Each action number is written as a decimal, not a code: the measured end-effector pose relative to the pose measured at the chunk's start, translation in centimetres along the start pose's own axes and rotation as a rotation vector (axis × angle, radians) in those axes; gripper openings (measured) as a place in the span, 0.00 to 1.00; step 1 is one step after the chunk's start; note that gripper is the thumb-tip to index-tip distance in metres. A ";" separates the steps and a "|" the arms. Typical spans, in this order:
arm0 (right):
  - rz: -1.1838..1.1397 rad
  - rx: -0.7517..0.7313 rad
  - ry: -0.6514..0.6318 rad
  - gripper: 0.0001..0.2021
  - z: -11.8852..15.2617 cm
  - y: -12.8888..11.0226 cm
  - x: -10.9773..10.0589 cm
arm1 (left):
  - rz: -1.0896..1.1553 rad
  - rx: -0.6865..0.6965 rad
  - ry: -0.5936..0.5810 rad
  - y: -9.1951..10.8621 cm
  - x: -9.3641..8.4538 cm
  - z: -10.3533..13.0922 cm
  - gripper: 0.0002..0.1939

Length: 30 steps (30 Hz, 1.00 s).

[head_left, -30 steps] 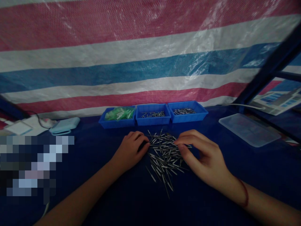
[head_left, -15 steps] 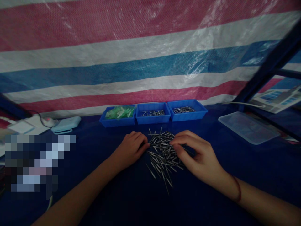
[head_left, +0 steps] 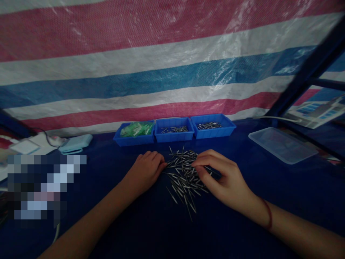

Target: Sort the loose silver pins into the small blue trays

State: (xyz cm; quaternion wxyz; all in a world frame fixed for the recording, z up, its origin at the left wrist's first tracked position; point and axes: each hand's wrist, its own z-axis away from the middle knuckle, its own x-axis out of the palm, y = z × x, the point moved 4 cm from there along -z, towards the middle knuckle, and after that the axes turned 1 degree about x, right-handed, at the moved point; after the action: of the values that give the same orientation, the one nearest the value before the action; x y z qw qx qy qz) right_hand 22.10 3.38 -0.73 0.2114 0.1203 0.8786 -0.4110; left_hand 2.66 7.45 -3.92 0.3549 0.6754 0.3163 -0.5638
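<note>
Counting, we find one pile of metal pins [head_left: 185, 176] on the table [head_left: 151, 230]. Our left hand [head_left: 149, 167] curls at its left edge; our right hand [head_left: 222, 178], thumb and forefinger nearly closed, is over its right side. In this dim view we cannot tell whether either grips a pin. Behind stand three blue bins [head_left: 174, 138].

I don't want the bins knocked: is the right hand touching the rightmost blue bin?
Apart. The head view plainly shows a strip of dark blue tabletop between the right hand and the rightmost blue bin beyond it.
</note>
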 end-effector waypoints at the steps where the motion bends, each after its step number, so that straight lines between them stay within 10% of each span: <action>1: 0.001 0.007 -0.002 0.07 0.0 0.1 0.0 | -0.005 -0.026 0.034 0.3 -0.3 0.1 0.10; 12: -0.178 0.163 -0.052 0.05 0.4 0.4 1.4 | 0.850 -0.119 0.056 5.9 -0.7 1.8 0.11; 30: -0.240 0.153 -0.073 0.04 0.3 0.2 1.4 | 0.775 -0.005 0.152 6.1 -0.5 1.8 0.06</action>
State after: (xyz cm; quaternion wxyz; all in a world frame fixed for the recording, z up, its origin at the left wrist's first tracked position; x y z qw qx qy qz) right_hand 21.02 3.30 -1.75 0.1828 0.0151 0.8446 -0.5030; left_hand 6.69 2.56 -2.89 0.5185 0.7837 0.0646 -0.3359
